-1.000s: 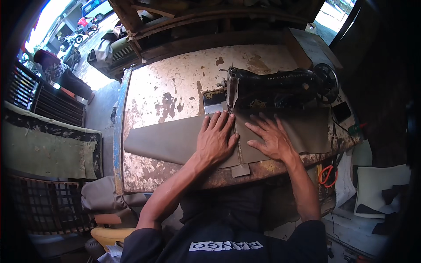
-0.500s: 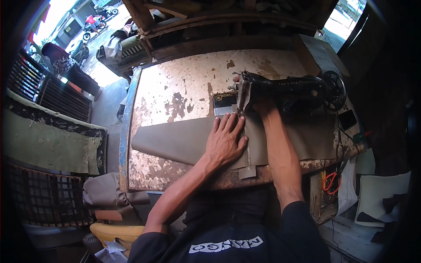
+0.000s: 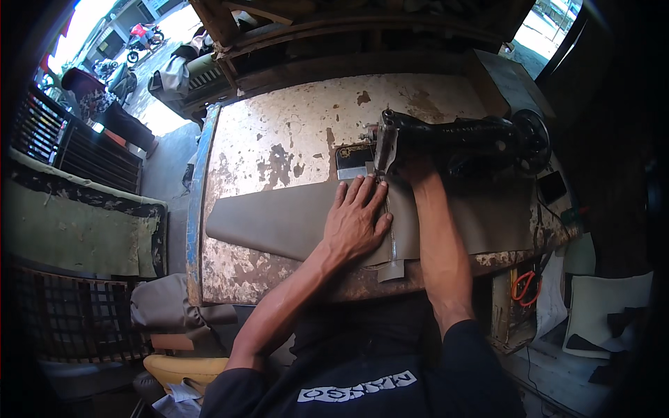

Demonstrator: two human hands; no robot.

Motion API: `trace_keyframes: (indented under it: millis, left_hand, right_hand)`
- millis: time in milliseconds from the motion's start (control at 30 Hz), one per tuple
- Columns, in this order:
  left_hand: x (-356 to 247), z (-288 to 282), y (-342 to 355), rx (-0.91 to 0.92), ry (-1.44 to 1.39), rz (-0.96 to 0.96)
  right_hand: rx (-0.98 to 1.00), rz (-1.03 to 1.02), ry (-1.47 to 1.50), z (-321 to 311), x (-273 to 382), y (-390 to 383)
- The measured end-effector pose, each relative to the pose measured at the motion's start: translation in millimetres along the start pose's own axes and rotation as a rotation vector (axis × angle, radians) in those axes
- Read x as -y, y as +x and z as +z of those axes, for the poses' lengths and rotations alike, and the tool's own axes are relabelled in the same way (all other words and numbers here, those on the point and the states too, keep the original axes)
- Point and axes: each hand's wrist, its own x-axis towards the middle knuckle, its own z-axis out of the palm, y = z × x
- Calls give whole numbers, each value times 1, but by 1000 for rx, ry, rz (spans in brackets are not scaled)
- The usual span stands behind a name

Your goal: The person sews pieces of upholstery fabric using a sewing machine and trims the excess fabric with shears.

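My left hand (image 3: 357, 221) lies flat, fingers slightly apart, on a grey-brown sheet of material (image 3: 272, 217) just in front of the needle of a black sewing machine (image 3: 467, 137). A stitched seam strip (image 3: 394, 245) runs toward me beside that hand, ending in a small tab over the table's front edge. My right hand (image 3: 418, 168) reaches over the sheet and in under the machine's arm, right of the needle; its fingers are hidden. The worn wooden table (image 3: 258, 125) carries both machine and material.
Behind are wooden racks (image 3: 293, 42); a box (image 3: 503, 76) stands back right, a dark phone-like slab (image 3: 552, 184) at the right. Orange-handled scissors (image 3: 524, 285) hang at the front right. Padded panels (image 3: 83, 216) stand left. A person (image 3: 104, 108) and motorbikes (image 3: 143, 43) are by the doorway.
My right hand left the sheet, where its fingers were spread, and moved forward under the machine's arm by half a second ago, staying there since. My left hand remains on the material.
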Motion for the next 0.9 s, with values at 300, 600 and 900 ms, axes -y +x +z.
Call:
trace_keyframes:
  millis: [300, 600, 900]
  left_hand:
    - [0, -5, -7, 23, 21, 9]
    - [7, -1, -6, 33, 15, 8]
    - [32, -37, -37, 299, 43, 336]
  right_hand:
    - [-70, 10, 763, -6, 48, 5]
    - [-5, 658, -206, -29, 175, -50]
    - [365, 134, -651, -55, 220, -152]
